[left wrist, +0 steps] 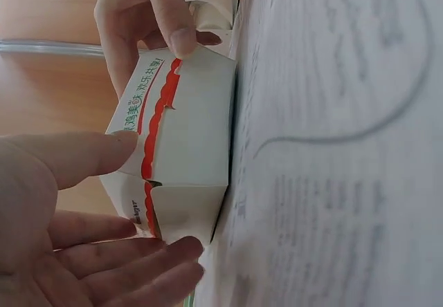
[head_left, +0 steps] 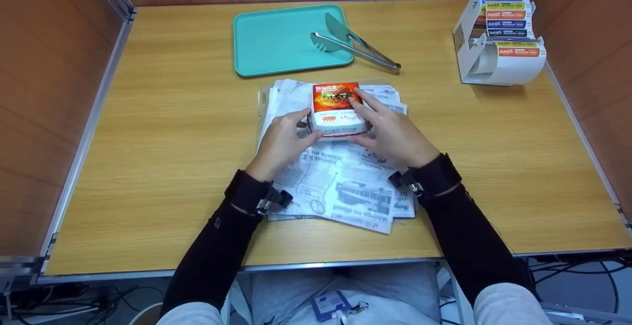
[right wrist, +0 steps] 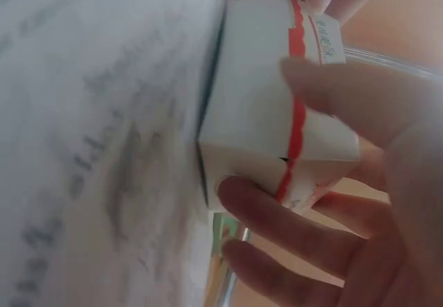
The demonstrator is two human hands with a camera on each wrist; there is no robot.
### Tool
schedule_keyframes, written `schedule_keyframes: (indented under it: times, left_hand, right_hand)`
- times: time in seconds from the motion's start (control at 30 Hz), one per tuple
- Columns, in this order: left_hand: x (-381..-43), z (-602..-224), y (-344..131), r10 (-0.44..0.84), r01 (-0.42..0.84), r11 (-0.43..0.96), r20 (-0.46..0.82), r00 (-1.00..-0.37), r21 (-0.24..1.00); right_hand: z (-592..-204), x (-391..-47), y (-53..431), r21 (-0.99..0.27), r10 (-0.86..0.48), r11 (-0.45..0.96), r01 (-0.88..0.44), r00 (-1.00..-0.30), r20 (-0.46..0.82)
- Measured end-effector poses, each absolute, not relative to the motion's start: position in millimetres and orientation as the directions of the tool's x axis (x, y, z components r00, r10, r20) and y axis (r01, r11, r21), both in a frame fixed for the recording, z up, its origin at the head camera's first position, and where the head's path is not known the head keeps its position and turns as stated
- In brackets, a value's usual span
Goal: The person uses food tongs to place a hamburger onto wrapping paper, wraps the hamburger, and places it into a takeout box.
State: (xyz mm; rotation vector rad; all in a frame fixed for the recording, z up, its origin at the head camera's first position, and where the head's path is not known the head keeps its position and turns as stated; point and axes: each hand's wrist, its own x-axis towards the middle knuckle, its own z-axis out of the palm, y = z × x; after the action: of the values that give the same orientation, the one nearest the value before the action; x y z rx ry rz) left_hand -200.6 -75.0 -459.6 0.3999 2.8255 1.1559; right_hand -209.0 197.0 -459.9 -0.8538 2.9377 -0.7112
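Observation:
A white cardboard burger box (head_left: 337, 117) with its lid down sits on a stack of newsprint-patterned paper sheets (head_left: 340, 191). An orange label with a burger picture covers the far part of its top. My left hand (head_left: 284, 137) holds the box's left side, thumb at the near edge and fingers along the side wall. On the right, my right hand (head_left: 395, 130) holds the other side, its thumb at the front and a fingertip reaching the label. Both wrist views show the red scalloped lid edge (left wrist: 158, 127) and the thumbs against the box (right wrist: 249, 92).
Behind the paper lies a turquoise tray (head_left: 276, 43), with metal tongs (head_left: 365, 51) resting across its right edge. At the back right stands a white label dispenser (head_left: 469, 53) with printed labels (head_left: 506, 16). Wooden panels wall the table (head_left: 173, 142) on three sides.

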Motion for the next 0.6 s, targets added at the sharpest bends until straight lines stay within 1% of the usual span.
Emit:
schedule_keyframes:
  times: [0.13,0.27,0.43,0.6]
  left_hand:
    - [-211,-456,-86,0.236,0.158,0.741,-0.033,-0.971,0.652]
    - [-233,-441,-105,0.189,0.106,0.797,-0.079,-0.979,0.595]
    - [-268,-421,-139,0.158,0.093,0.856,-0.086,-0.984,0.509]
    - [-306,-403,-181,0.093,0.06,0.906,-0.058,-0.994,0.418]
  right_hand:
    - [-458,-221,205,-0.398,-0.496,0.768,-0.502,-0.859,0.126]
    - [-450,-244,219,-0.375,-0.466,0.796,-0.475,-0.876,0.122]
    - [-440,-280,241,-0.366,-0.459,0.808,-0.462,-0.883,0.099]
    - [-423,-318,270,-0.323,-0.413,0.86,-0.396,-0.91,0.016]
